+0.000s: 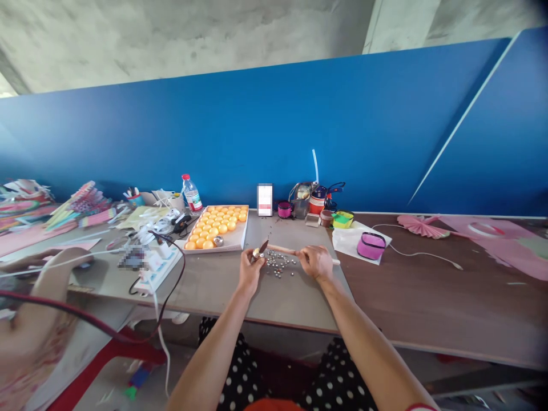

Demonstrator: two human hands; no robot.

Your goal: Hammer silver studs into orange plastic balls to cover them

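Note:
My left hand (248,273) is closed around a small ball (256,252) with shiny silver bits on it, most of it hidden by the fingers. In my right hand (315,262) lies a long pale wooden-handled tool (280,249), held almost level. Its dark, pointed tip (264,246) reaches the ball; whether it touches is too small to tell. Loose silver beads (279,262) are scattered on the grey board between my hands. Beyond my left hand, a shallow box (240,242) holds rows of orange balls (209,225) and one silver-covered ball (218,241).
A co-worker's arm (51,279) is at the left, beside a power strip (160,271) and cables. A bottle (192,193), a phone (265,200) and small containers (317,202) line the blue partition. A pink-purple pouch (371,245) lies right on white paper.

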